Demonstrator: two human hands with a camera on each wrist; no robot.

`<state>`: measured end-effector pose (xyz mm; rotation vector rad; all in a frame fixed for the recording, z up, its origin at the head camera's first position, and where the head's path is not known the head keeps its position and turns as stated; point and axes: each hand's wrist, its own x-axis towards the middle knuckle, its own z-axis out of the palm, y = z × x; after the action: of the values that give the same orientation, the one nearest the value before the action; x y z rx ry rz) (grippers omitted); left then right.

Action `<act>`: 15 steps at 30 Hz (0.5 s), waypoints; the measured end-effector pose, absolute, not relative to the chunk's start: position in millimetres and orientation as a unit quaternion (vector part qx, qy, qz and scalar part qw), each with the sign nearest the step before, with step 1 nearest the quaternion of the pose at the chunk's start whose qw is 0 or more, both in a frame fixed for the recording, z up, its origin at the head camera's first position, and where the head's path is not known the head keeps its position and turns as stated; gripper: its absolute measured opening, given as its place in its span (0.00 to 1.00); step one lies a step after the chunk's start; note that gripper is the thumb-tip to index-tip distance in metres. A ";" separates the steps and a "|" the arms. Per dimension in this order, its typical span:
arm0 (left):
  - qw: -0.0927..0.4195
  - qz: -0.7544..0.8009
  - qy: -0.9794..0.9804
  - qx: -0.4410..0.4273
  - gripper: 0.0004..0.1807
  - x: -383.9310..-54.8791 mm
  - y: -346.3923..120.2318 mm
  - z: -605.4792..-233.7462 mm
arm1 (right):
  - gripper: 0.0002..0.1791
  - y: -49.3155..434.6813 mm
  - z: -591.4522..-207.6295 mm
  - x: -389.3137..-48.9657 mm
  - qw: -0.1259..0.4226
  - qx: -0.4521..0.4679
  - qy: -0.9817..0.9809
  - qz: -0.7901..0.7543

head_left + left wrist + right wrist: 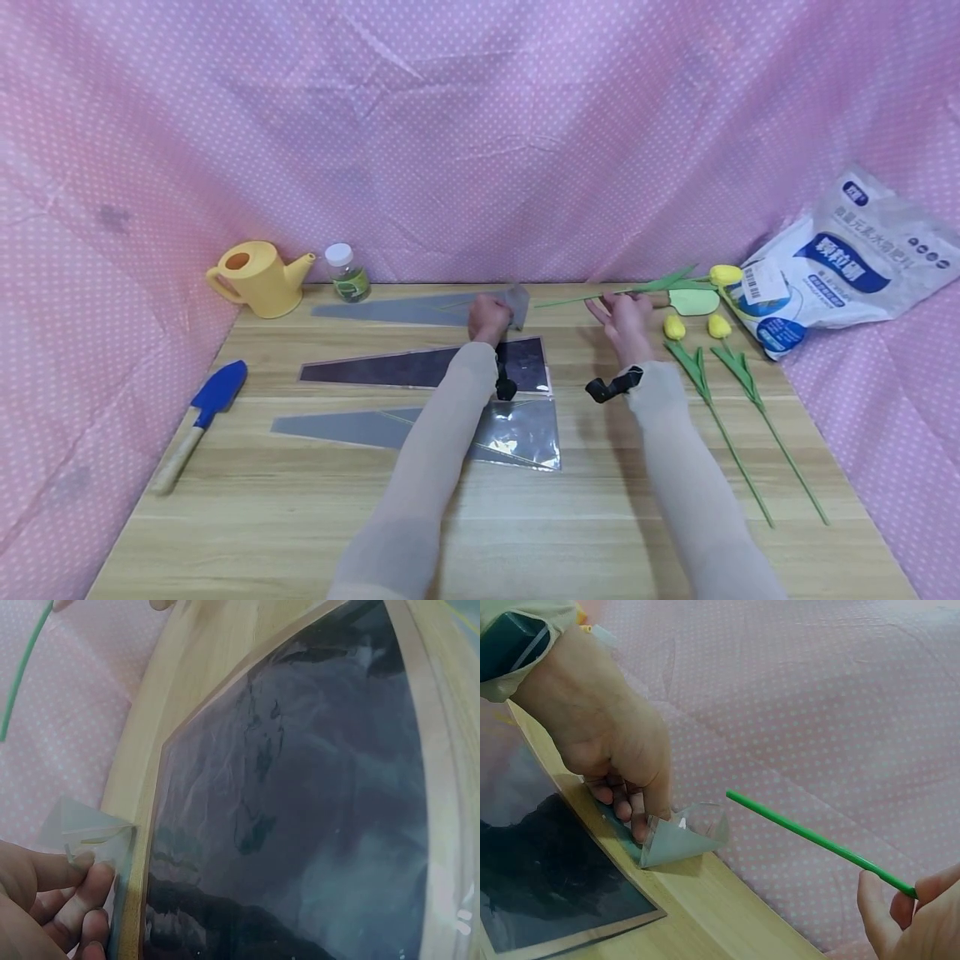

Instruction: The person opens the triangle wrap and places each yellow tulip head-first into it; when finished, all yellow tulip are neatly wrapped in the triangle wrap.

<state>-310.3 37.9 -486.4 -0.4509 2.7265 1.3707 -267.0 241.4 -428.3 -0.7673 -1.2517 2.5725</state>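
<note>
Stretching both arms forward. With the left hand, pinching the mouth of the farthest bag, lying near the table's back edge; with the right hand, grasping a tulip by the stem, pointing its bottom end toward that mouth. Showing the yellow blossom only in the head view.

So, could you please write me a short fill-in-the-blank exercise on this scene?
1. The right grip holds a tulip by its green ____.
2. The left grip pinches the farthest of ____ flat wrappers.
3. The trowel at the far left has a ____ blade.
4. The jar beside the yellow watering can has a ____ lid.

Missing words: stem; three; blue; white.
</note>
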 end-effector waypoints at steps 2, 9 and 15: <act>0.027 0.445 0.883 -0.145 0.06 -310.3 38.0 -486.3 | 0.20 237.8 -430.9 -271.6 0.106 -0.264 -0.423 0.861; 0.031 0.446 0.884 -0.139 0.05 -309.2 38.6 -485.7 | 0.25 226.2 -439.3 -282.4 0.150 -0.276 -0.414 0.855; 0.030 0.445 0.884 -0.143 0.05 -307.3 37.8 -482.1 | 0.30 215.6 -443.1 -290.2 0.159 -0.276 -0.425 0.847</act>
<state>-307.3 37.8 -482.1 -0.4398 2.7239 1.3703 -290.2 215.6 -443.1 -0.7903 -1.2161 2.4221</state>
